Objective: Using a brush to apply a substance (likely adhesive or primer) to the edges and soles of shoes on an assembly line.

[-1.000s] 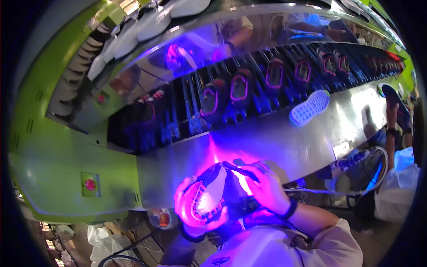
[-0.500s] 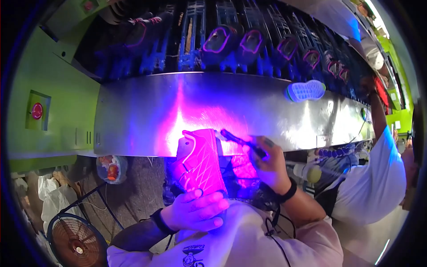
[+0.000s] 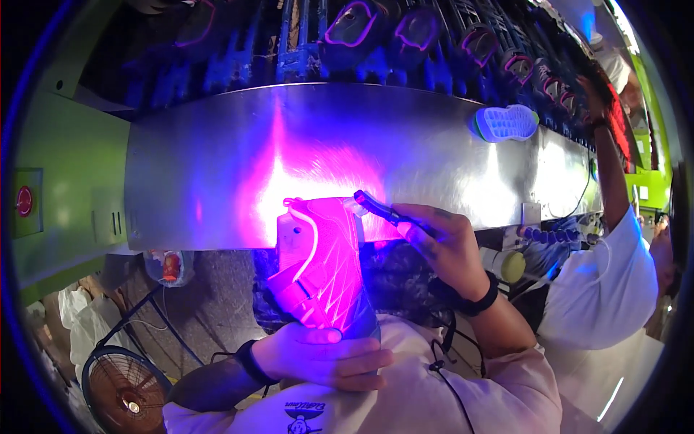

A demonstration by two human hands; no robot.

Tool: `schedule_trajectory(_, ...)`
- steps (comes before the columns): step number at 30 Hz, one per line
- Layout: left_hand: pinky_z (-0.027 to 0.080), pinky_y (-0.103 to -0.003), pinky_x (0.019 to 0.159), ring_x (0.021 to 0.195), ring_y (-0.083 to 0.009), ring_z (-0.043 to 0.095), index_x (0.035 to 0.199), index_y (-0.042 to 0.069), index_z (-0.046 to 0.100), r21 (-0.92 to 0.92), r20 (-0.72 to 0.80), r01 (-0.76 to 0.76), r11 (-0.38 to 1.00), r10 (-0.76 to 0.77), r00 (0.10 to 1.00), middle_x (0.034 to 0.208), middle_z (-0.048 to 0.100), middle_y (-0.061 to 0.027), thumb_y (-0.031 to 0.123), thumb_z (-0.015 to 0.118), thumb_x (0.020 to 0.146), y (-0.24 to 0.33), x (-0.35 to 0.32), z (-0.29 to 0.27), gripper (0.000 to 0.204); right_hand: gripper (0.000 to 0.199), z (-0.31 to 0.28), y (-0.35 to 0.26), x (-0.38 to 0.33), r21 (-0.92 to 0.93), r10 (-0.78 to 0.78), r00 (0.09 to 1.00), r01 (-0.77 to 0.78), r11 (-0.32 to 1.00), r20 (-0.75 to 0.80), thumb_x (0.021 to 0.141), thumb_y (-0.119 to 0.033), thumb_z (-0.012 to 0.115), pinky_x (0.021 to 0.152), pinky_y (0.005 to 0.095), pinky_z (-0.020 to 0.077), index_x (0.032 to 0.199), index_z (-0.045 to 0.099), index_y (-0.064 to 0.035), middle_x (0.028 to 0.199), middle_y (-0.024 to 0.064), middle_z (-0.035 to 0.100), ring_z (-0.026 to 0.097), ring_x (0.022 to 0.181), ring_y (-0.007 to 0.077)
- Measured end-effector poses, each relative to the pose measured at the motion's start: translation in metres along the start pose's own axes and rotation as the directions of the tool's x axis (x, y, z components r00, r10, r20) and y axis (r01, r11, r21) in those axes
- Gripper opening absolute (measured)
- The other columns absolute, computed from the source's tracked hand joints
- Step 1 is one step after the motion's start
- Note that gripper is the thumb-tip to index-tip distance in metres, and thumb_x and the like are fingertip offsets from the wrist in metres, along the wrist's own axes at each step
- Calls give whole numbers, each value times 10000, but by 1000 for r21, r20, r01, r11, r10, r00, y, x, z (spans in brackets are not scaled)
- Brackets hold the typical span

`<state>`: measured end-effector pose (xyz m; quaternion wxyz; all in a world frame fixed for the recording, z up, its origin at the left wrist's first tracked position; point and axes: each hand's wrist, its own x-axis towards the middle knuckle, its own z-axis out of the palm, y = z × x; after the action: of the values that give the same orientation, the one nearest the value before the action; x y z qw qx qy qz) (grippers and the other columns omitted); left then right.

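Under bright pink-violet light, a shoe upper [image 3: 332,249] on its last points away from me, crossed by pale diagonal lines and a strap. My left hand [image 3: 325,358] is wrapped round its near end, close to my body. In my right hand [image 3: 452,249] is a dark-handled brush [image 3: 387,210], held in a pinch. Its pale bristles meet the upper's right edge near the far end; I cannot tell how firmly they touch. The shoe's far end reaches over the near edge of a metal table [image 3: 195,166].
Beyond the table, several shoes [image 3: 352,25] ride on a dark conveyor. A pale shoe sole [image 3: 507,124] lies at the table's right. A co-worker in a white shirt [image 3: 596,289] reaches toward the line. A fan [image 3: 123,394] stands lower left; a green cabinet [image 3: 72,173] borders the left.
The view has shifted, with the table and conveyor higher in it. The brush has moved up along the shoe's right edge. My left hand still grips the shoe's near end.
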<state>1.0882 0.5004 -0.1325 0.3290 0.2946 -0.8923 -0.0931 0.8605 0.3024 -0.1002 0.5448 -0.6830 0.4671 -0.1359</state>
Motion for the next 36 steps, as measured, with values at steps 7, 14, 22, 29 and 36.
schedule_trajectory(7,340,-495,1177,1400,-174,524,1537,360,426,-33,4,13,999,-12,1000,1646,424,40,334,510,987,1,-1,2,556,340,22,4,-27,86,5,997,2,996,-75,989,-65,702,895,344,558,1328,700,-40,1182,127,765,706,982,177)
schedule_trajectory(14,266,-522,1205,1418,-164,509,1476,393,499,105,-115,59,993,-47,992,1590,493,58,422,496,1012,7,-3,10,465,375,29,18,-65,3,-90,993,90,996,-76,958,-72,732,941,363,548,1332,705,-67,1182,173,763,741,1034,290)
schedule_trajectory(22,217,-491,1236,1472,-163,436,1405,437,541,232,-211,159,960,-110,971,1562,514,70,532,495,998,13,-2,24,420,391,29,8,-27,-105,-103,988,90,990,-119,951,-90,735,893,349,568,1340,714,-120,1136,171,759,744,1028,316)
schedule_trajectory(29,163,-495,1283,1542,-238,352,1546,428,414,83,-357,201,976,-160,921,1640,421,12,542,492,1022,17,-14,46,543,366,20,10,-63,65,-182,982,184,981,-47,944,-62,752,827,332,537,1309,729,-78,1057,128,761,675,879,212)
schedule_trajectory(36,274,-544,1241,1477,-407,418,1635,-56,219,98,-447,313,945,-239,862,1645,356,-210,402,402,1058,12,15,40,759,371,0,-11,-93,90,-131,991,132,987,-17,921,-60,766,882,360,541,1291,738,-67,1102,151,772,710,921,236)
